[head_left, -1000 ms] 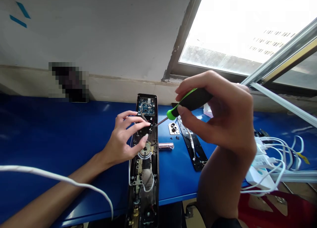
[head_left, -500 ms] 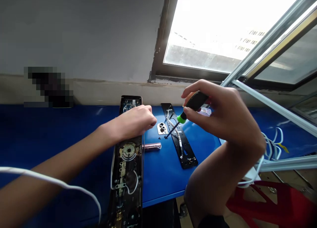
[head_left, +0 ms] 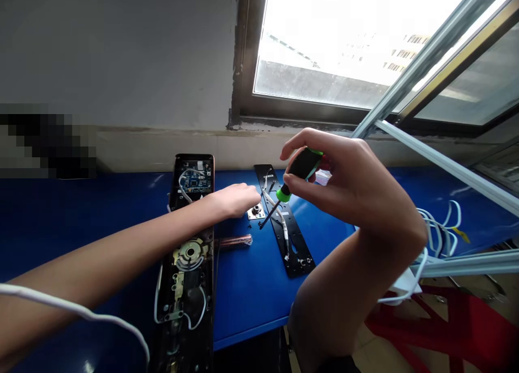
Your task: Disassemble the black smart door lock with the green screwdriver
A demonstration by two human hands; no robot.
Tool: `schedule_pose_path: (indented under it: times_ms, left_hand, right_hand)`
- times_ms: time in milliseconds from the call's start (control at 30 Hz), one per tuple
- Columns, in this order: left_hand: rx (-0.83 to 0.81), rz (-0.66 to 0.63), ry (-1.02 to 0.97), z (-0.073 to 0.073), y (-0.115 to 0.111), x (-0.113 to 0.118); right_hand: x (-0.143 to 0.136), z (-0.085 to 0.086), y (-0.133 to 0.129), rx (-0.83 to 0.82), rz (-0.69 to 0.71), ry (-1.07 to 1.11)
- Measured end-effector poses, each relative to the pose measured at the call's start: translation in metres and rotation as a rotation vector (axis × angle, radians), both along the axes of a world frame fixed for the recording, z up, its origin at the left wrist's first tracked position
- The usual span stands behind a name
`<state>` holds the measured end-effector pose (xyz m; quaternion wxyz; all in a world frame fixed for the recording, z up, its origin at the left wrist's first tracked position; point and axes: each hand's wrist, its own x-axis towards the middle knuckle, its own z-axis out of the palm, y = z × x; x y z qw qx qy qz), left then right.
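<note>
My right hand (head_left: pixel 344 178) is closed round the black and green handle of a screwdriver (head_left: pixel 302 167). The shaft slants down to the left, its tip close to small dark screws (head_left: pixel 249 226) on the table. My left hand (head_left: pixel 242 200) is curled closed at the near left edge of a small square metal plate (head_left: pixel 256 213); what its fingers hold, if anything, is hidden. Under my left forearm lies a long black lock housing (head_left: pixel 190 254) with a circuit board (head_left: pixel 194 181) and metal mechanism inside. A black panel (head_left: pixel 290 232) with a white-wrapped cable lies beneath the screwdriver's line.
A pinkish wrapped cylinder (head_left: pixel 235 242) lies beside the housing on the blue table (head_left: pixel 251 302). At right are a metal frame (head_left: pixel 446 173), coiled white cables (head_left: pixel 444 232) and a red stool (head_left: pixel 446 330). A white cable (head_left: pixel 89 312) hangs across the lower left.
My left hand has moved right, off the housing, to the metal plate, uncovering the circuit board. The screwdriver stays in my right hand, its tip near the screws. The whole view has shifted.
</note>
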<state>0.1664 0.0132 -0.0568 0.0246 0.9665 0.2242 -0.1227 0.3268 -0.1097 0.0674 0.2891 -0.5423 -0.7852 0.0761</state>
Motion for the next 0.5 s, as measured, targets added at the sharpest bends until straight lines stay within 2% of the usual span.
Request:
schedule_pose_path:
  times_ms: [100, 200, 333, 433, 500]
  left_hand:
    - [-0.012, 0.021, 0.003, 0.01, -0.003, -0.006]
    - [-0.013, 0.042, -0.067, 0.026, -0.009, -0.025]
    - [-0.105, 0.035, -0.392, 0.045, -0.017, -0.074]
    - [-0.114, 0.067, -0.563, 0.048, -0.021, -0.118]
    - [-0.151, 0.113, -0.6, 0.047, -0.02, -0.144]
  right_hand:
    - [0.001, -0.001, 0.001, -0.015, -0.004, 0.017]
    - [0.0, -0.002, 0.002, 0.0, 0.01, 0.026]
    - [-0.007, -0.002, 0.003, 0.047, 0.085, 0.088]
    - [-0.019, -0.001, 0.004, 0.121, 0.157, 0.162]
    - [-0.031, -0.001, 0.006, 0.179, 0.195, 0.21]
